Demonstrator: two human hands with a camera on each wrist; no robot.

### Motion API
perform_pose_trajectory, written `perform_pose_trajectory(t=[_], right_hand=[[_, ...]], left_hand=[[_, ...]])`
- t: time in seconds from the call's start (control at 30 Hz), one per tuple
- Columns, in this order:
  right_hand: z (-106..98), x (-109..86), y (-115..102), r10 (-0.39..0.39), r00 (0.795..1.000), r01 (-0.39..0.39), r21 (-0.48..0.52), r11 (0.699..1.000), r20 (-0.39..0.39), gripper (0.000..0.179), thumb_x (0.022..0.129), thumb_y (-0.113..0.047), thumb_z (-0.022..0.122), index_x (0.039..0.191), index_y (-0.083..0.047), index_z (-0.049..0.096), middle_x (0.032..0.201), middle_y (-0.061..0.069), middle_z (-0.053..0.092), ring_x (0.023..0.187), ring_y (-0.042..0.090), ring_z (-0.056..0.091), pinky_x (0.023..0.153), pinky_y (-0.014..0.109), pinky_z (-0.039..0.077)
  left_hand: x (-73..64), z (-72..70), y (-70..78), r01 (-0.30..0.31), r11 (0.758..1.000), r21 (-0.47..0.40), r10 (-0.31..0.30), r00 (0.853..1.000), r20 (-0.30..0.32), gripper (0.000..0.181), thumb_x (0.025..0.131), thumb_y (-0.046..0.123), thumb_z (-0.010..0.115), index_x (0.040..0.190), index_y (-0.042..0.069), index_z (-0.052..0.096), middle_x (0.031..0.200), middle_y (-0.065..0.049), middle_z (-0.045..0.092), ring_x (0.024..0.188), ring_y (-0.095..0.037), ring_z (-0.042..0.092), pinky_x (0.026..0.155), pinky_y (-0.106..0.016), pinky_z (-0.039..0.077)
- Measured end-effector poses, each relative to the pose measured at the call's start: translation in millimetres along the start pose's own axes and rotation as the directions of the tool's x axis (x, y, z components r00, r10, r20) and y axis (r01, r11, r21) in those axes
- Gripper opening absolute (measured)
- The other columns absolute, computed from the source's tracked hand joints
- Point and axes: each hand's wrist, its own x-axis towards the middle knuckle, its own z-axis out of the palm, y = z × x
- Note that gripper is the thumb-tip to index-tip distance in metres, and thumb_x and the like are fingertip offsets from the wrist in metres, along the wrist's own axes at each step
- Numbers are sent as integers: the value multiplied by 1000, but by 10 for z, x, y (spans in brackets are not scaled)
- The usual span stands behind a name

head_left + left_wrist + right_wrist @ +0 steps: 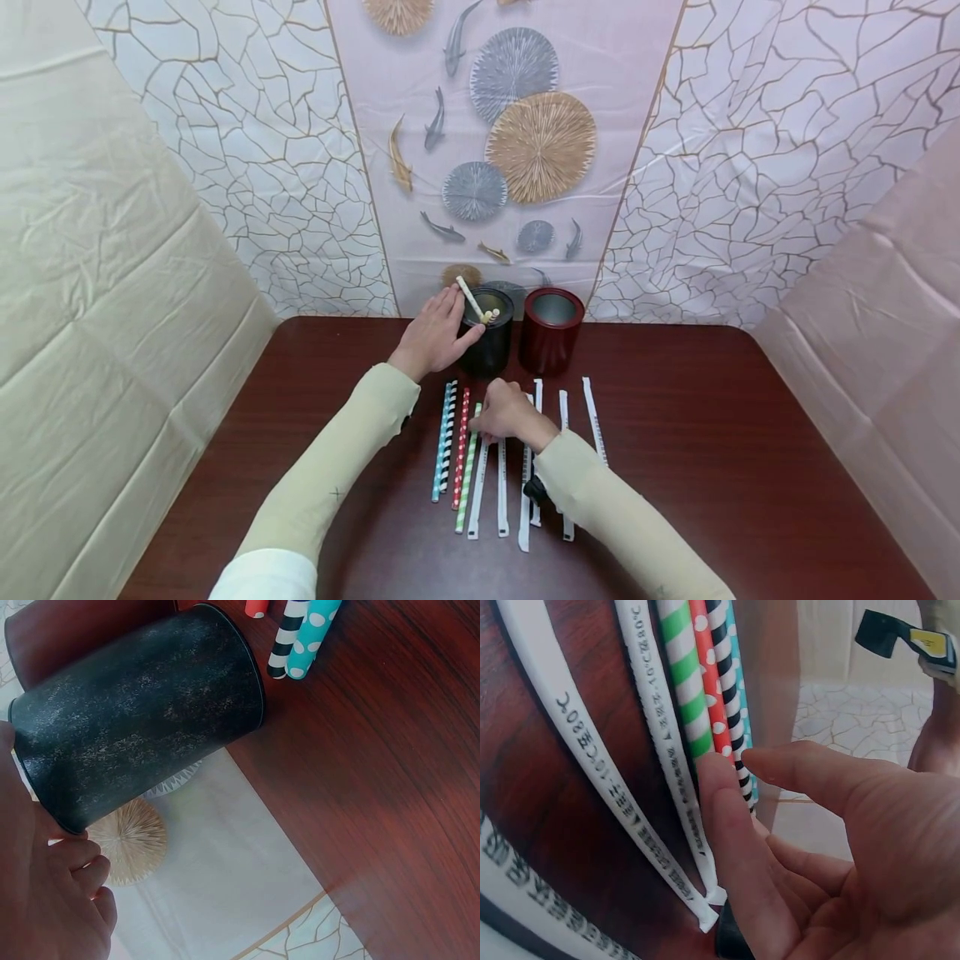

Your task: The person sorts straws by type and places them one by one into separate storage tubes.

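Note:
My left hand [435,333] grips the top of a black canister [486,354], thumb at the front of the rim; the left wrist view shows curled fingers beside that rim. Pale patterned straws [469,297] stand in the canister, one leaning out at the left. My right hand [512,412] is over the row of straws, its index fingertip at a green-striped straw [686,682] and its thumb apart from it. To the left of that lie a red dotted straw [461,450], a black-striped straw [448,442] and a blue dotted straw [441,450].
A dark red canister [550,350] stands right of the black one, close by the patterned backdrop [525,233]. Several white paper-wrapped straws [502,500] lie on the dark wooden table [720,467], some partly hidden under my right hand and forearm.

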Motion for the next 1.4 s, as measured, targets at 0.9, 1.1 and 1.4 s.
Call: perform_pose_trajectory(t=[0.9, 1.1, 1.4], right_hand=[[8, 76, 141, 106, 994, -108, 238, 965, 22, 26, 92, -17, 77, 72, 0, 78, 71, 15, 77, 64, 22, 78, 63, 33, 65], [-135, -3, 175, 80, 997, -80, 343, 936, 17, 26, 91, -13, 72, 71, 4, 78, 70, 15, 77, 60, 18, 76, 67, 36, 66], [-399, -96, 218, 84, 995, -63, 348, 935, -46, 22, 95, -15, 72, 83, 2, 79, 73, 13, 78, 64, 17, 77, 70, 36, 67]], left_hand=[[6, 8, 0, 4, 1000, -17, -4, 1000, 23, 86, 112, 60, 31, 167, -4, 15, 177, -21, 13, 166, -34, 14, 136, -46, 14], [2, 1, 7, 4, 1000, -11, -4, 1000, 30, 87, 111, 61, 30, 167, -3, 14, 178, -20, 12, 166, -33, 14, 136, -45, 14], [-5, -10, 8, 8, 1000, -9, -8, 1000, 27, 86, 112, 60, 30, 167, -4, 14, 177, -20, 12, 166, -34, 14, 136, -45, 14]])
